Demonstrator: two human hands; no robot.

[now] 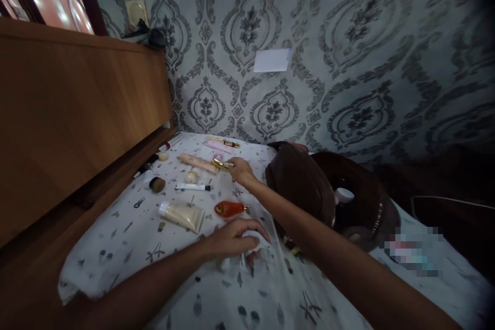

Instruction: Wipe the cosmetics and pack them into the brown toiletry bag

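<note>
My right hand [242, 171] reaches across the patterned sheet, its fingers closed on a small shiny gold cosmetic tube [219, 163]. Just left of that lies a long peach-coloured tube [195, 162]. Closer to me, my left hand [235, 240] is curled round a thin white tissue [261, 241], whose lower part blends with the sheet. An orange-red bottle [229, 209] lies just beyond the left hand. Beside it rests a cream-coloured squeeze tube [181, 215] with a white cap. A slim white tube [192, 186] with a black end and a small round jar [191, 177] lie between.
A brown bag [299, 180] stands open at the right, with a white round lid [345, 195] in it. A makeup brush [157, 184] and several small cosmetics lie at left, near the wooden cabinet [85, 118]. Thin pencils [222, 143] lie towards the patterned wall [273, 108].
</note>
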